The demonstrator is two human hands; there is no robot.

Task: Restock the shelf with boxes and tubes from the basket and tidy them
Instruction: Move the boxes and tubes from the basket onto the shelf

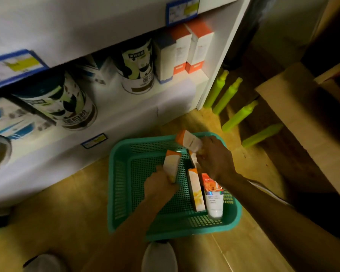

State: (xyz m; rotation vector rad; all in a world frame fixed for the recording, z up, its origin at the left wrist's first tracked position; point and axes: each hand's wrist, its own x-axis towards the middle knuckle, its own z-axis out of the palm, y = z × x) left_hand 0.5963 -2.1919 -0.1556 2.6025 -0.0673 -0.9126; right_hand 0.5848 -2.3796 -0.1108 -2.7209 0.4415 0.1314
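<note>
Basket (122, 179) under 2 hands, left grip (159, 185) and right grip (214, 158) each clamped on 1 orange-white tube.

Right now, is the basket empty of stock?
No: an orange-and-white box and a rose-printed tube lie in the green basket, besides the boxes gripped by each hand.

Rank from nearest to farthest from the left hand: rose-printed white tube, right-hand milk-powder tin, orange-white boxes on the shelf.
1. Rose-printed white tube, right of the left hand, in the green basket.
2. Milk-powder tin, mid-shelf.
3. Orange-white boxes, shelf's right end.
</note>
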